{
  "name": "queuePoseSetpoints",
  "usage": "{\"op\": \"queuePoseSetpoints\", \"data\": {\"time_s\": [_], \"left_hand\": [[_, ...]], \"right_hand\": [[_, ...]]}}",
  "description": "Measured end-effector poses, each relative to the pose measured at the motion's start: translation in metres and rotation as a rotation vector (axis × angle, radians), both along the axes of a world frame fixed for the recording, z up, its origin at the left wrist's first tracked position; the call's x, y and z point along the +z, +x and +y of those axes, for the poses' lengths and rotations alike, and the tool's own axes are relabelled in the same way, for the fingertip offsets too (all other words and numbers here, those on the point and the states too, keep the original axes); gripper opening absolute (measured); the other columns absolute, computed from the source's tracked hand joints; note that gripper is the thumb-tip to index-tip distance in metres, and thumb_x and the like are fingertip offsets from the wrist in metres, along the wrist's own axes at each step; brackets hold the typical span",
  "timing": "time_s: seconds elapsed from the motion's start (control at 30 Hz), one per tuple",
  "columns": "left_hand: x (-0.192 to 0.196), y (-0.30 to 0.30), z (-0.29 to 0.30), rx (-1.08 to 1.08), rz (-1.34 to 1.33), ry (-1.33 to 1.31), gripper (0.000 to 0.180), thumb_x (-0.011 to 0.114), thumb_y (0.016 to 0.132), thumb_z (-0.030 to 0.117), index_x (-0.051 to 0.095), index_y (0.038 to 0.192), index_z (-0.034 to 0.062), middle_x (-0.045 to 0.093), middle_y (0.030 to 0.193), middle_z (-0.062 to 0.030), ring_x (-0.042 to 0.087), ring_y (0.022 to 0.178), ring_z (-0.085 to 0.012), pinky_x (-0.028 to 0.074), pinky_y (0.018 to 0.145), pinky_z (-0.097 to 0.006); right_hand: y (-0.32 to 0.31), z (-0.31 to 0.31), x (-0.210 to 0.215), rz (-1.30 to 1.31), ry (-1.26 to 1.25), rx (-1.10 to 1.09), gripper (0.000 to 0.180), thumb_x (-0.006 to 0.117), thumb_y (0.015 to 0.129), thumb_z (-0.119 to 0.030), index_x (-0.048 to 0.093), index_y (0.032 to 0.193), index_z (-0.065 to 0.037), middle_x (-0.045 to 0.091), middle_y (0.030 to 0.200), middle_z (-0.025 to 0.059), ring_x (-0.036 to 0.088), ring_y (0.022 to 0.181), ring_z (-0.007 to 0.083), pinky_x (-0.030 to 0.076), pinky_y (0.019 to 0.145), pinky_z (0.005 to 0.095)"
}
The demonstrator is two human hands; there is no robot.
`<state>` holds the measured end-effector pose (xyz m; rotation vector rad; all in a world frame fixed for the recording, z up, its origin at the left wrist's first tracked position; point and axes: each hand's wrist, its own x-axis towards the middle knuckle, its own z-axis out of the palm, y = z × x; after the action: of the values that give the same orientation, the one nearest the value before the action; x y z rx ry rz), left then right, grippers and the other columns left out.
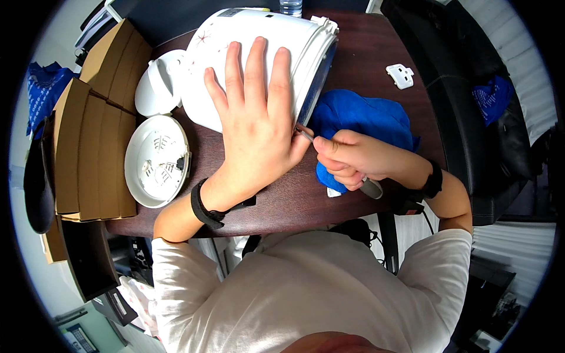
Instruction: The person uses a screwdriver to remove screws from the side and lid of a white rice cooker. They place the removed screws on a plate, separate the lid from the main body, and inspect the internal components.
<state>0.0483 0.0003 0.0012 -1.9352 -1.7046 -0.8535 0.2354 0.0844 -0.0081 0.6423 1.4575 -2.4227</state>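
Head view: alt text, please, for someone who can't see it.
A person's left hand spreads over a white rounded appliance on a dark table, while the right hand holds a grey-handled tool near the appliance's rim. A blue cloth lies alongside; white round parts and cardboard boxes are at left.

The housing [300, 32] is glossy white, with thin reddish-brown starburst flowers on its side. The tool's handle [372, 188] is grey-green. The round base [134, 162] is white with a black fitting; the small bracket [401, 76] is plain white. The cloth [365, 112] is bright blue, the surface [265, 217] dark reddish brown with fine grain, the cartons [94, 153] tan, the wristbands [203, 206] black, the shirt [312, 288] plain white.
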Motion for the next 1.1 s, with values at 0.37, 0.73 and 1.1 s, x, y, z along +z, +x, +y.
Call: {"op": "queuePoseSetpoints", "data": {"time_s": [0.37,0.73,1.1], "left_hand": [[0.007,-0.007,-0.006,-0.026,0.055,-0.094,0.097,0.071,0.067,0.030,0.030,0.149,-0.0025,0.027,0.153,-0.0305,0.020,0.143,-0.0517,0.010,0.109,-0.071],[0.011,-0.009,-0.010,-0.024,0.062,-0.163,0.091,0.065,0.075,0.029,0.027,0.150,-0.0039,0.022,0.155,-0.0314,0.016,0.145,-0.0522,0.006,0.112,-0.069],[0.014,-0.011,-0.013,-0.043,0.089,-0.194,0.096,0.072,0.072,0.027,0.026,0.151,-0.0017,0.021,0.155,-0.0312,0.016,0.144,-0.0537,0.010,0.110,-0.072]], "right_hand": [[0.025,-0.003,0.012,-0.045,0.429,-0.069,0.053,0.044,0.106,-0.043,0.048,0.064,-0.011,0.041,0.049,-0.0039,0.037,0.039,0.0057,0.027,0.039,0.0226],[0.047,0.023,-0.015,-0.060,1.657,-0.408,0.037,0.055,0.101,-0.031,0.059,0.077,-0.003,0.057,0.056,0.0085,0.056,0.050,0.0243,0.044,0.050,0.0325],[0.058,0.028,-0.038,-0.116,1.750,-0.328,0.036,0.065,0.091,-0.013,0.054,0.121,0.003,0.054,0.120,0.0199,0.057,0.108,0.0359,0.050,0.090,0.0413]]}}
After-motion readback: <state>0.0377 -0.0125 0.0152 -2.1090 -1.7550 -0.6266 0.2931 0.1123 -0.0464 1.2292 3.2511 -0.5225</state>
